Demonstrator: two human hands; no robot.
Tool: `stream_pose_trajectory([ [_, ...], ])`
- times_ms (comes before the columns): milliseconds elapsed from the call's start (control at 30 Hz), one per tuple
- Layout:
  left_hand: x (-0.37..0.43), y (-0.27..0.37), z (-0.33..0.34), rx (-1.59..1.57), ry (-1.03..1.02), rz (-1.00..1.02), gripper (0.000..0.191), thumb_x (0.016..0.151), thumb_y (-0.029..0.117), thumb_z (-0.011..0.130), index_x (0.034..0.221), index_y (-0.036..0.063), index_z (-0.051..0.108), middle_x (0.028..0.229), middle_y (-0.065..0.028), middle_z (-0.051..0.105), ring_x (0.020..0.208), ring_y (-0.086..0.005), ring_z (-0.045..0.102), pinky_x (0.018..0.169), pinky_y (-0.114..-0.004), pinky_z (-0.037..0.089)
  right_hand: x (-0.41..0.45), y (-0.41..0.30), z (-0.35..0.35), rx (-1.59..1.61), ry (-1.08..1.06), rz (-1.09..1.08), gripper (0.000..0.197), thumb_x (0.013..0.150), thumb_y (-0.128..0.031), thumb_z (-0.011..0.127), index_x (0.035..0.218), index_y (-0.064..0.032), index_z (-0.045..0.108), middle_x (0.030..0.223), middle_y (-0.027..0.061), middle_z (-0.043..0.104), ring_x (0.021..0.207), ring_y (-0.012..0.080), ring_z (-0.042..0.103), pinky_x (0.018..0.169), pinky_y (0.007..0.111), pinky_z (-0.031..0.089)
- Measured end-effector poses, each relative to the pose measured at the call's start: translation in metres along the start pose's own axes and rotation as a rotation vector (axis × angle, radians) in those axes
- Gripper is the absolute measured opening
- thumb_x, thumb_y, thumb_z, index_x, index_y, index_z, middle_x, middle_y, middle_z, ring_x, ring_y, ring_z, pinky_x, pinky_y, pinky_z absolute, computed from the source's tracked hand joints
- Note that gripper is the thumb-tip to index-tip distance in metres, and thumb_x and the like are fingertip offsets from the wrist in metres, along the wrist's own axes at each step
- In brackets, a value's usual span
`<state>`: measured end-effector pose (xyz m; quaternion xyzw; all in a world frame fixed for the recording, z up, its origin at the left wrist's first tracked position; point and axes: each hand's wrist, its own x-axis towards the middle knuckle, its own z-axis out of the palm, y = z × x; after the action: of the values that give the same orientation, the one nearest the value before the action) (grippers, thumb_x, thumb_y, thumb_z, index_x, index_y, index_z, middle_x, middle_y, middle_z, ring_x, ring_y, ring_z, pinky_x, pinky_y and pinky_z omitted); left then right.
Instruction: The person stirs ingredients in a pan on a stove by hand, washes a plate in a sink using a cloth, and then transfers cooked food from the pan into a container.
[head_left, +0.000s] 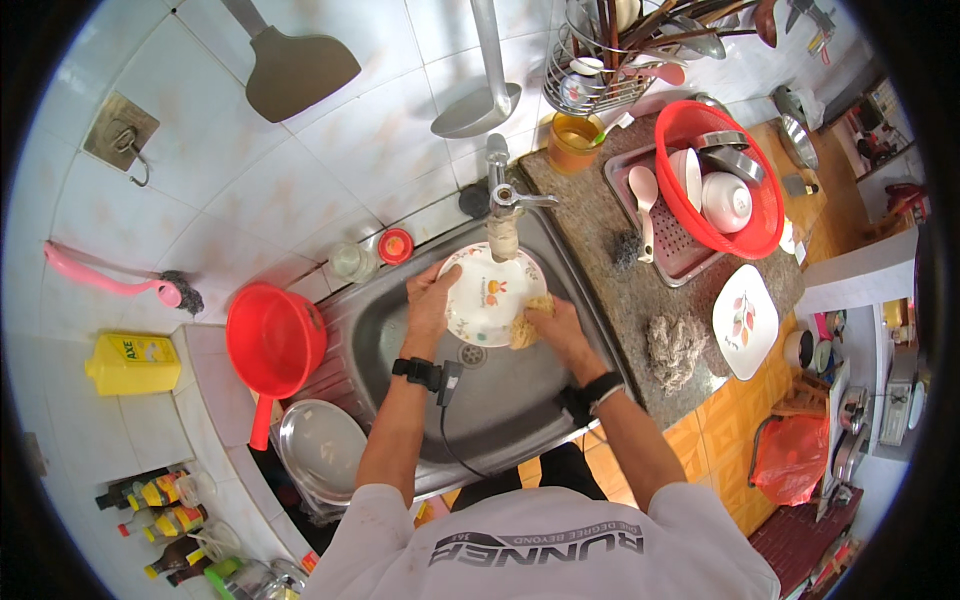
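Observation:
A white plate with a printed figure and a floral rim (480, 304) is held over the stainless steel sink (480, 412), below the metal faucet (501, 180). My left hand (429, 307) grips its left edge, thumb on the upper face. In my right hand (556, 326) is a yellowish scrubbing sponge (531, 322), pressed on the plate's right side. The faucet's wrapped spout (503, 234) overlaps the plate's upper part in view. The fingers beneath the plate are hidden.
A red plastic basket (772, 202) with bowls stands on the right counter, near a leaf-patterned dish (745, 322) and a grey rag (675, 351). Left of the sink are a red dipper (274, 341), a round metal lid (322, 450) and a glass jar (351, 262).

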<state>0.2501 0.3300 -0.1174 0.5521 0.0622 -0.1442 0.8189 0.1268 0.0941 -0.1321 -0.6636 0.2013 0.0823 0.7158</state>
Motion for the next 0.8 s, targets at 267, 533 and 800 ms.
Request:
stream_pose_trajectory([
  [267, 0.033, -0.075, -0.001, -0.033, 0.106, -0.297, 0.054, 0.109, 0.040, 0.073, 0.145, 0.0000, 0.070, 0.133, -0.0126, 0.078, 0.114, -0.0242, 0.077, 0.097, -0.045, 0.063, -0.016, 0.032, 0.020, -0.667, 0.338, -0.418, 0.047, 0.098, -0.005, 0.074, 0.142, 0.0059, 0.064, 0.117, 0.0229, 0.080, 0.094, 0.0407, 0.081, 0.078, 0.046, 0.066],
  [533, -0.003, -0.034, 0.048, -0.508, 0.046, -0.567, 0.066, 0.112, 0.040, 0.066, 0.154, -0.0104, 0.055, 0.149, -0.0246, 0.068, 0.137, -0.0385, 0.067, 0.120, -0.057, 0.054, -0.035, 0.044, -0.001, -1.023, 0.482, -0.667, 0.065, 0.097, 0.000, 0.073, 0.158, 0.0040, 0.050, 0.152, 0.0307, 0.061, 0.114, 0.0511, 0.074, 0.087, 0.059, 0.066],
  [800, -0.032, -0.005, 0.008, -0.296, -0.169, -0.440, 0.043, 0.113, 0.006, 0.065, 0.152, -0.0100, 0.058, 0.150, -0.0198, 0.069, 0.140, -0.0312, 0.067, 0.123, -0.045, 0.054, -0.028, 0.055, -0.021, -1.037, 0.247, -0.507, 0.059, 0.099, 0.000, 0.071, 0.156, 0.0037, 0.055, 0.147, 0.0289, 0.065, 0.123, 0.0510, 0.068, 0.099, 0.054, 0.062],
])
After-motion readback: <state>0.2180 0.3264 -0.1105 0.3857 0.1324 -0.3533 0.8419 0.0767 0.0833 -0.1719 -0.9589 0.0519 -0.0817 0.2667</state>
